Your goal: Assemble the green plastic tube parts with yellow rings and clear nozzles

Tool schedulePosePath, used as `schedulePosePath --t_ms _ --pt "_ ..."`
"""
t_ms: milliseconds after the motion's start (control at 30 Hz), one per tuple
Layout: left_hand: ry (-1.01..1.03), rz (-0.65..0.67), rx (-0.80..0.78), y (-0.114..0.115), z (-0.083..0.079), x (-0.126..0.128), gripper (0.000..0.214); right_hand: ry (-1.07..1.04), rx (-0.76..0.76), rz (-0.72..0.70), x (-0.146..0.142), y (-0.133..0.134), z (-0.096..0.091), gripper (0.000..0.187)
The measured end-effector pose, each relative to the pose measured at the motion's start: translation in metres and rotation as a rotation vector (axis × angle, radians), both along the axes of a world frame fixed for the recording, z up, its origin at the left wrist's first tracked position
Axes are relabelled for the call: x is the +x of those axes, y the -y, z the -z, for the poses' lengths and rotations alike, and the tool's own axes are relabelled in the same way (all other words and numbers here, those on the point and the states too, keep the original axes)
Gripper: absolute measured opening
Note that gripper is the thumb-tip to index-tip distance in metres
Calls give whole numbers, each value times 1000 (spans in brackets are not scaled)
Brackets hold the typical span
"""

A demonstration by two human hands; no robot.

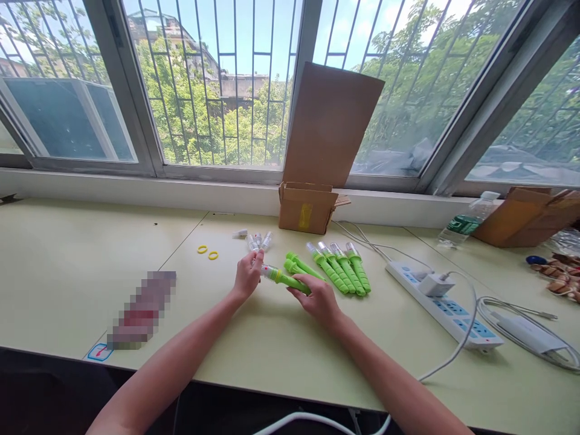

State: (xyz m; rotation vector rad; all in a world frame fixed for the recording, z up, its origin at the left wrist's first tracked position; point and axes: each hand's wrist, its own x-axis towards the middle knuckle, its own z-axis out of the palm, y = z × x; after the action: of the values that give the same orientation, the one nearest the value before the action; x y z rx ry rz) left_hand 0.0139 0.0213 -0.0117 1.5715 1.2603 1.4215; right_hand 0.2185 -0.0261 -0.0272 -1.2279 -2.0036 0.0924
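Both my hands hold one green plastic stick [286, 278] with a clear cap over the pale green table [281, 344]. My left hand [247, 277] pinches its clear-capped end. My right hand [317, 298] grips the green handle end. Just beyond lie two uncapped green sticks [299, 266], and to their right a row of several capped green sticks [342, 268]. A small cluster of clear caps [257, 241] sits behind my left hand. Two yellow rings [207, 252] lie further left.
An open cardboard box [306, 208] stands at the windowsill. A white power strip [446, 305] with a plugged charger and cables runs along the right. A water bottle [466, 222] and another carton [530, 215] lie far right. A blurred object [142, 309] lies left.
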Motion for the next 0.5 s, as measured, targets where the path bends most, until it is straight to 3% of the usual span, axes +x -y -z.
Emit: schedulePosePath --t_ms 300,500 --pt "-15 -13 26 -5 2 -2 34 144 -26 -5 -2 7 -8 23" --pt "17 11 24 -1 0 -1 33 102 -41 -3 -2 7 -9 23"
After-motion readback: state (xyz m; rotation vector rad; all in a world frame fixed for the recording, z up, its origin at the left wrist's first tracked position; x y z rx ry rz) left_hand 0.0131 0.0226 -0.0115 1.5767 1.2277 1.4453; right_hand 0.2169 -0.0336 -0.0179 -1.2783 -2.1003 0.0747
